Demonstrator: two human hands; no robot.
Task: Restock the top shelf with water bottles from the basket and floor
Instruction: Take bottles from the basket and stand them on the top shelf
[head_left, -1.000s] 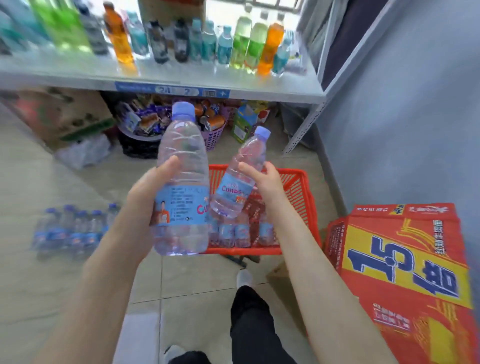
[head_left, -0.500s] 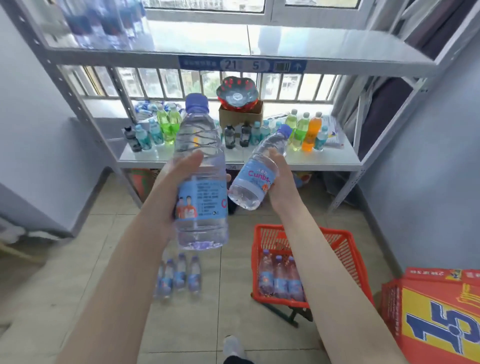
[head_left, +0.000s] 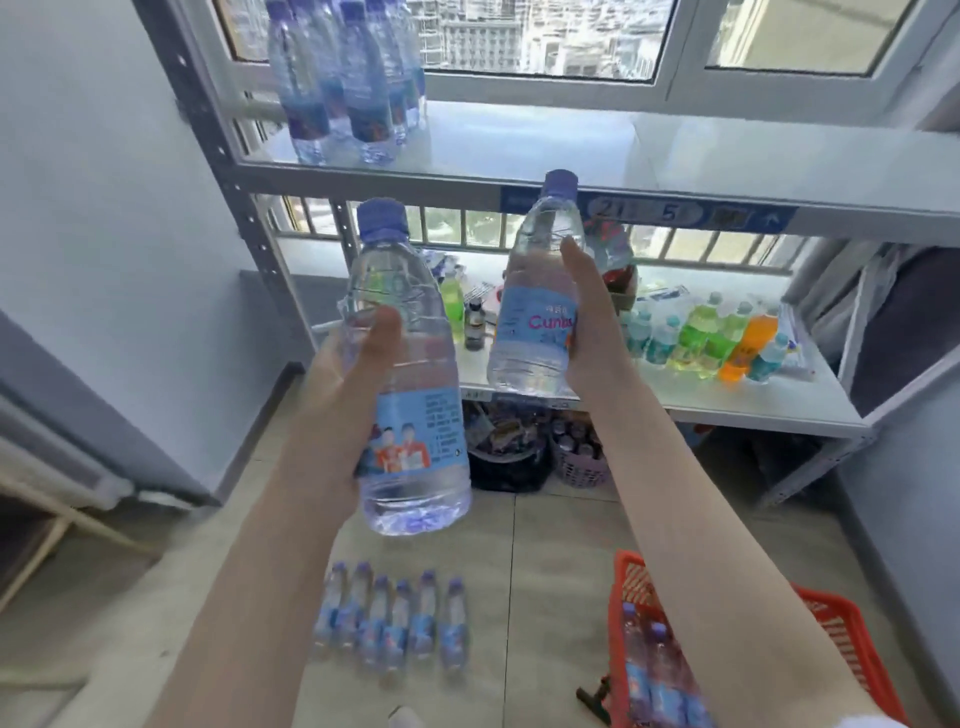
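Both bottles are higher than half a second ago, and the right bottle (head_left: 535, 322), tilted then, is now nearly upright, its cap level with the front edge of the top shelf (head_left: 623, 150). That shelf is mostly bare; a cluster (head_left: 343, 88) of water bottles stands at its left end by the window. The middle shelf (head_left: 727, 400) carries coloured drinks (head_left: 722, 338) toward its right side. The red basket (head_left: 852, 639) sits on the floor at lower right, with several water bottles (head_left: 649, 670) upright inside. A row (head_left: 395, 623) of six water bottles stands on the floor tiles, left of the basket and apart from it. The left hand (head_left: 337, 405) grips the left bottle (head_left: 415, 405) round its middle, thumb across the front, bottle upright and below shelf level. The right hand (head_left: 592, 338) holds the right bottle from its right side, fingers wrapped behind the label. Both bottles are in the air in front of the rack, near each other but not touching.
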